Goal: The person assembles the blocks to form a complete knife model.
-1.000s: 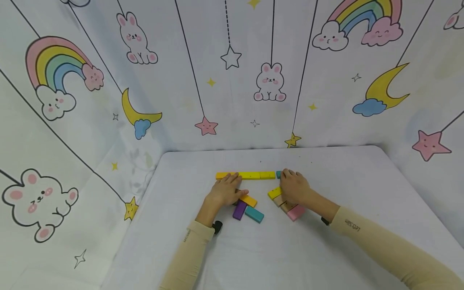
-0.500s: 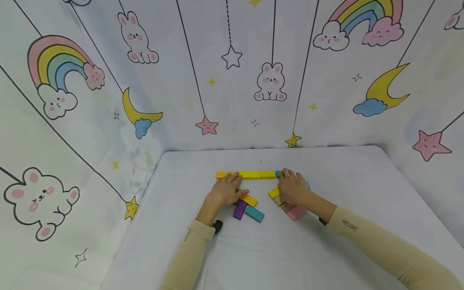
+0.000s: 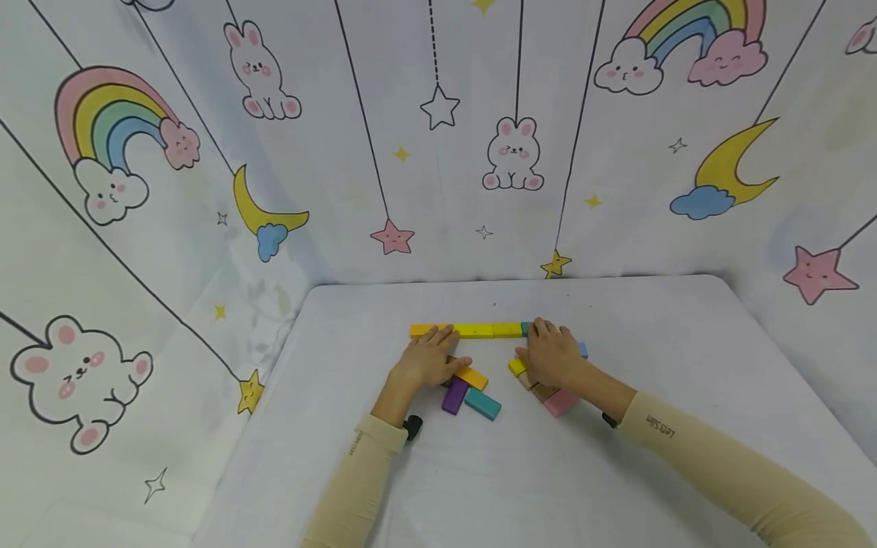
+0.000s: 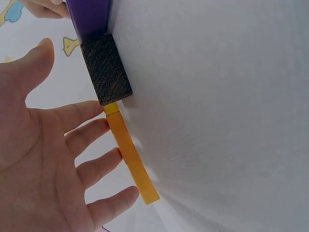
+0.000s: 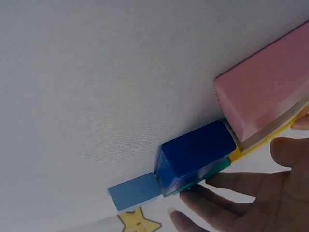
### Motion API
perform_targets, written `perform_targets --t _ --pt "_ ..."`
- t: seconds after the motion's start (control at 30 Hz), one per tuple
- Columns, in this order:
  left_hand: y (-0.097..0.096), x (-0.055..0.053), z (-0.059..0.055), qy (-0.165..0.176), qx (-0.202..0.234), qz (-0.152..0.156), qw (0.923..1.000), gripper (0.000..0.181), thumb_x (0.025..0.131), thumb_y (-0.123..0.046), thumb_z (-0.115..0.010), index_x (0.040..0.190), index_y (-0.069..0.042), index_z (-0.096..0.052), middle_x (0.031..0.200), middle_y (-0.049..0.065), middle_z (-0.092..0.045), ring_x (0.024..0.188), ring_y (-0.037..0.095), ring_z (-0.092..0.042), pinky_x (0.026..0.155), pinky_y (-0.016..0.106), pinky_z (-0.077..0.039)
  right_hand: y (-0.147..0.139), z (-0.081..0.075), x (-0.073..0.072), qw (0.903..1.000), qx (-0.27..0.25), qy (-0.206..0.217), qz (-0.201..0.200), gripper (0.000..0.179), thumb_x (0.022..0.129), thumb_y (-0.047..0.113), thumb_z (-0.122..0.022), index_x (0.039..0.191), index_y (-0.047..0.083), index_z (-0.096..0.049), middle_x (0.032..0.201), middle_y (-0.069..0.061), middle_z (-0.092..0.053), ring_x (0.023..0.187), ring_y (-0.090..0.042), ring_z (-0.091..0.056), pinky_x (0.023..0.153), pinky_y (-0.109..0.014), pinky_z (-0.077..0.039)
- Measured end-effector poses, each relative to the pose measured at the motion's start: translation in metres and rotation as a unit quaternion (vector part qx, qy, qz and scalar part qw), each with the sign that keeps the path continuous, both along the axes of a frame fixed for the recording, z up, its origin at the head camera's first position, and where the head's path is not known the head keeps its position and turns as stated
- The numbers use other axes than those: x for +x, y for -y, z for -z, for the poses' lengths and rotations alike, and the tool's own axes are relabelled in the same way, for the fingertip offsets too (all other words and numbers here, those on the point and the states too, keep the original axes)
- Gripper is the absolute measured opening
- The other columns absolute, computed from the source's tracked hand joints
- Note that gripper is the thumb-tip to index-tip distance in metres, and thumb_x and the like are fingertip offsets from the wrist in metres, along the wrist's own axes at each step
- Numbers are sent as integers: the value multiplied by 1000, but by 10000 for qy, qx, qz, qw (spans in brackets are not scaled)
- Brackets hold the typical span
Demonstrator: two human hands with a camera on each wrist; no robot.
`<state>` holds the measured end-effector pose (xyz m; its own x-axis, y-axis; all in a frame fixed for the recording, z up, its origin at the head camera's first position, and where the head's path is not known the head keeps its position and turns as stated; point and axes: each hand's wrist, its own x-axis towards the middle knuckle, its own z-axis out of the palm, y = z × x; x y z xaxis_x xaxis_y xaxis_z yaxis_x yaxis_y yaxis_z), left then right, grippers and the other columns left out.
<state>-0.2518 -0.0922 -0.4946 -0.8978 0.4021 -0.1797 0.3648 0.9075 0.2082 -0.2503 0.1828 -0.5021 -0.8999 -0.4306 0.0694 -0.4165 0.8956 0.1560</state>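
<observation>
A row of wooden blocks runs across the table, with an orange block (image 3: 419, 331) at its left end. Two yellow blocks (image 3: 508, 330) come after it, then a teal block (image 3: 524, 329). My left hand (image 3: 428, 361) has its fingers spread, and the fingertips touch the row's near side around the orange and yellow blocks. In the left wrist view the thumb stands apart, touching nothing. My right hand (image 3: 553, 353) reaches to the row's right end. There its fingertips touch the teal-green block, and the thumb (image 5: 285, 151) is off it. In the head view the hand covers most of that block.
Near the left hand lie a purple block (image 3: 455, 396), a teal block (image 3: 483, 404), an orange block (image 3: 473, 377) and a black block (image 4: 106, 70). Beside the right hand are pink (image 3: 562, 402), brown (image 3: 544, 391), yellow (image 3: 517, 367), dark blue (image 5: 198, 147) and light blue blocks (image 5: 136, 191).
The teal block has slid left against the yellow block, closing a small gap. My right thumb now sticks out to the left. A light blue block shows beyond the right hand. The left hand stays put.
</observation>
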Motion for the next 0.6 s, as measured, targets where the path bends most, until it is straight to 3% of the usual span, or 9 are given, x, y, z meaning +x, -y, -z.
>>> perform_targets --t 0.27,0.6 --pt "0 -1 1 21 -18 36 10000 76 106 -64 -41 165 -16 -34 173 3 -24 159 30 -21 126 59 -23 1 2 1 10000 -13 44 78 66 109 43 -53 137 -17 -55 130 -29 -57 119 -40 -61 97 -57 -55" --pt "0 -1 -1 -22 -29 42 10000 76 106 -64 -42 164 -16 -35 173 4 -25 159 30 -21 125 59 -24 0 4 4 9998 -139 143 94 72 109 45 -50 141 -19 -50 140 -32 -53 126 -42 -57 100 -61 -53"
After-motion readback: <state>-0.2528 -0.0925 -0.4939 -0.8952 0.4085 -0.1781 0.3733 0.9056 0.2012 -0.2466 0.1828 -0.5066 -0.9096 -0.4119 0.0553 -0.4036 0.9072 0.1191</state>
